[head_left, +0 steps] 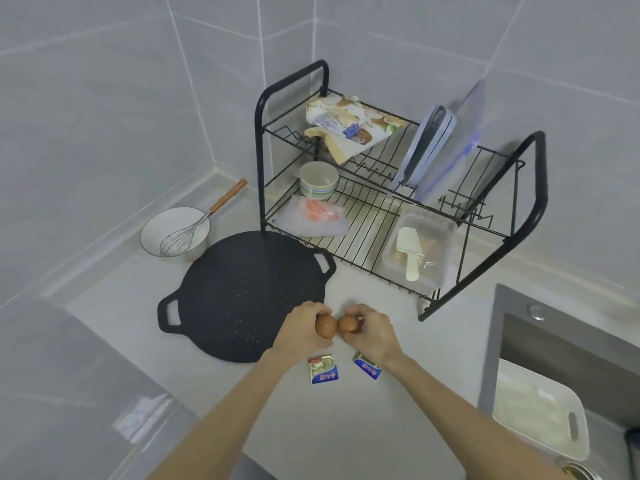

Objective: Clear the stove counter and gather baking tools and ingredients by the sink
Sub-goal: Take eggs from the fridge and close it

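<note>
The right hand (372, 332) partly hides one foil packet (367, 368), and a metal rim (583, 472) runs off the bottom edge.

No wording can be read for certain. The two small foil packets on the counter, the left packet (322, 368) and the right packet (367, 367), each carry white script on a blue band, too blurred to make out. The bag (349, 124) on the upper shelf of the dish rack (258, 109) has a pale block of small print and a dark label with light lettering, both illegible.
</note>
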Tool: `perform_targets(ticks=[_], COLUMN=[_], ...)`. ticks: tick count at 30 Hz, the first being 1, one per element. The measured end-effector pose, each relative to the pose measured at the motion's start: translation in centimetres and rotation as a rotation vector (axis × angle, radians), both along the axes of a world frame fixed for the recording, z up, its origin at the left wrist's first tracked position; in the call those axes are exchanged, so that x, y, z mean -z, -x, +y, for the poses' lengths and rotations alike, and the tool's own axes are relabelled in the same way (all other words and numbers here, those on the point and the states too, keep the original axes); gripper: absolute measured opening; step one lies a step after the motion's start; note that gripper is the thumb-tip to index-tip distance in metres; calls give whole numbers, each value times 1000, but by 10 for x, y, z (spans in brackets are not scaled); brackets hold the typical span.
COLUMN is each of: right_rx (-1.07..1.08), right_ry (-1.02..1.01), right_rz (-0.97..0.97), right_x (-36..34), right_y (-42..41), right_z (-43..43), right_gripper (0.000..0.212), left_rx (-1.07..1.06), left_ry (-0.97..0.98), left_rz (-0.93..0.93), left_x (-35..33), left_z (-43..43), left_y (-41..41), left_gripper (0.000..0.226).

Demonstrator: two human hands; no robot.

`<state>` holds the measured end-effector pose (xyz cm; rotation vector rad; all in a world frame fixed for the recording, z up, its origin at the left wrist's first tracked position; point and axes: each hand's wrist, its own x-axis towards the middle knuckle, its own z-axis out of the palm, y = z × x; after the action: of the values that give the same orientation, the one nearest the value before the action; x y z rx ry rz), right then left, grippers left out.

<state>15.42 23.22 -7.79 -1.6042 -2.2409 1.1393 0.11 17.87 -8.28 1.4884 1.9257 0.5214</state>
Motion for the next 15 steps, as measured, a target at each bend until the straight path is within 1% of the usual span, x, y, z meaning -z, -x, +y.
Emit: perform_targets(ticks=[8,12,15], right_rx=[-22,-18,-23], right_ry=[-25,-3,9], right_rz=[9,17,15], right_x=[6,2,-6], right_y=[-1,-5,-10], right_z=[0,0,1], right_gripper=[35,46,49], left_rx=[-39,-55,-67], left_ry=[-16,-7,-5], left_rz=[1,0,4], left_x=[2,-3,-9], left_z=[-4,-7,-11], left_y=[-3,-5,-5], left_gripper=[57,60,59])
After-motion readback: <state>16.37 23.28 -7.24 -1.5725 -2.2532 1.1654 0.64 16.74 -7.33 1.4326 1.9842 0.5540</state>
